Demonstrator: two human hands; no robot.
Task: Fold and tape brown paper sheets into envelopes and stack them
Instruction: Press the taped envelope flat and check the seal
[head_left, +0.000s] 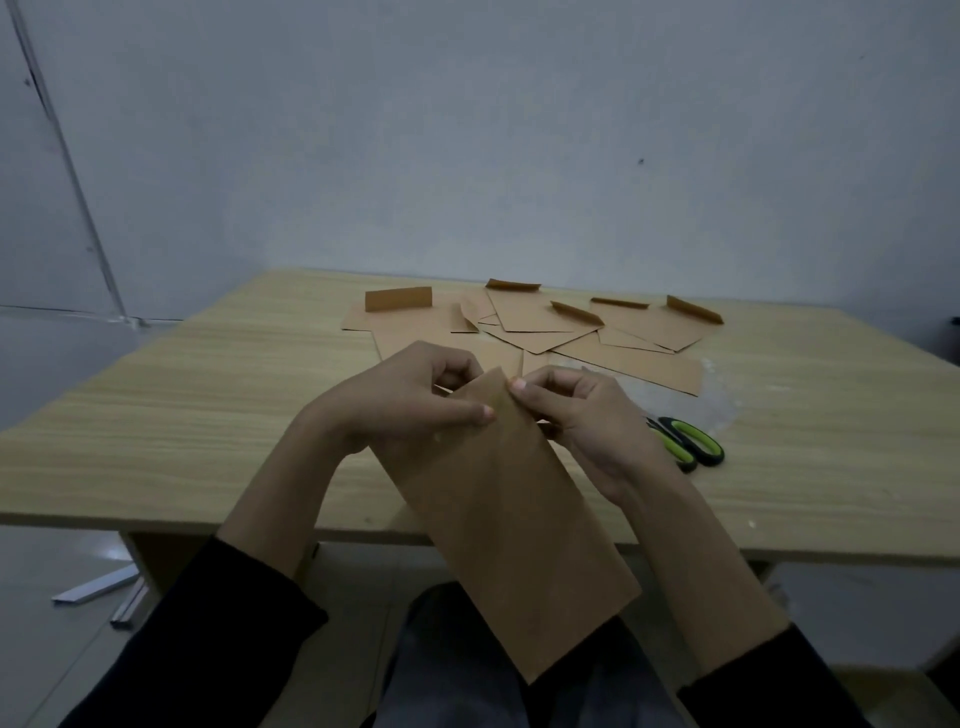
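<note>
Held sheet, axis: I read the held sheet (511, 519) as a long rectangle. Its long axis runs from the grip at the far end down toward the lap, with the near end swung a little to the right hand's side.
Held sheet, place: in the air, off the table (156, 415). The gripped end sits above the table's near edge; the free end hangs past that edge over the knees.
Left hand: the left hand (410, 395) holds the far left corner, thumb laid flat across the front face, other fingers curled behind.
Right hand: the right hand (582, 410) pinches the far edge near its top corner, one fingertip on the front, the rest curled behind. The two front fingertips are near each other but apart.
Held sheet, look: plain matte brown, flat, straight edges, one even face toward me.
Envelopes: beyond the grip, brown envelopes (545, 322) lie overlapping on the table, several with a short flap standing up.
Scissors: green-and-black scissors (685, 441) lie just outside the right hand, handles pointing away from the grip.
Hidden or unclear: the scissor blades are behind the right hand. I cannot see the sheet's back, so I cannot tell whether its seams are taped. The light is dim. There is a pale glossy patch beyond the scissors that I cannot identify. Both black sleeves are cut off by the lower frame edge.
</note>
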